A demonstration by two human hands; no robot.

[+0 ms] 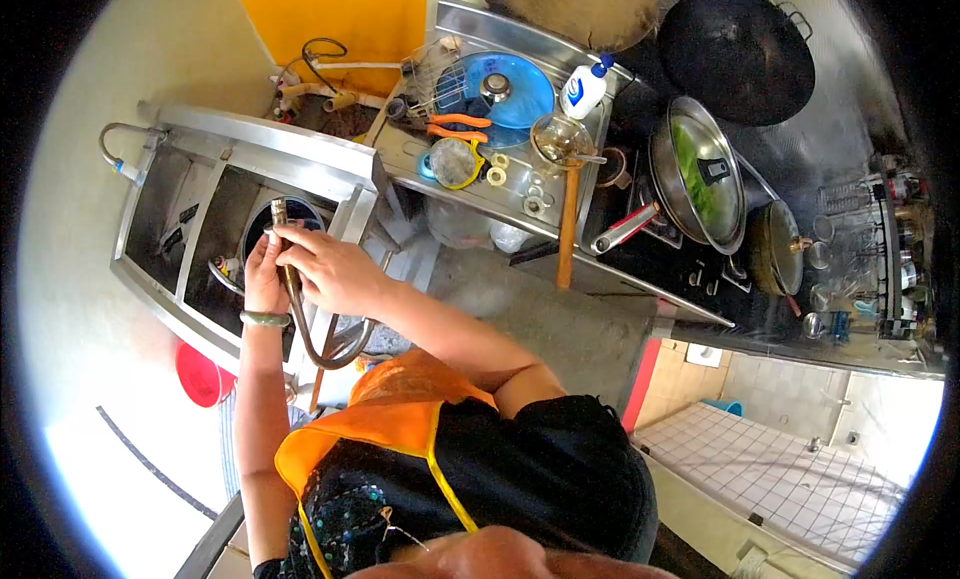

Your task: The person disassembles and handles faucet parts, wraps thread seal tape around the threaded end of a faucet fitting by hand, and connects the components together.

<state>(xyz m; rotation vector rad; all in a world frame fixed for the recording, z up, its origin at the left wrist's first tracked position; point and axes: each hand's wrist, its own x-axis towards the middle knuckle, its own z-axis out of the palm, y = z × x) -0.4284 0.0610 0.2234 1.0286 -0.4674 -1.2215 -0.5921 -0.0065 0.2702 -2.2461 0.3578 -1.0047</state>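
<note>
A: Status on the curved pipe [308, 334]?
B: Held up by the edge of the sink [262, 139], top end over the basin side, bend hanging back near the apron [420, 379]. Can't tell if the bend touches cloth.
A: Grip?
B: Both hands on it. Left hand [262, 279] has its fingers pinched at the upper part, right hand [335, 276] has its fingers wrapped just beside them. Undersides hidden, so can't judge how firm.
A: Main risk?
B: Rotation, I'd say. Both holds sit near one end, so the bend's weight has leverage. Relax either and it could swing into the apron or the sink wall. Smooth metal; worse if wet, which I can't see.
A: And the collar [279, 211] at the top?
B: Can't tell if it's tight. If loose, it could drop into the sink or the round tub [310, 216] in it. Awkward to fish out.
A: Anything on the desk [470, 194]?
B: Pale rings [497, 172] lie loose near the front; a careless sleeve or tool could knock them off. The wooden handle [569, 224] pokes past the edge, well apart from both hands, but a turn that way could catch it.
</note>
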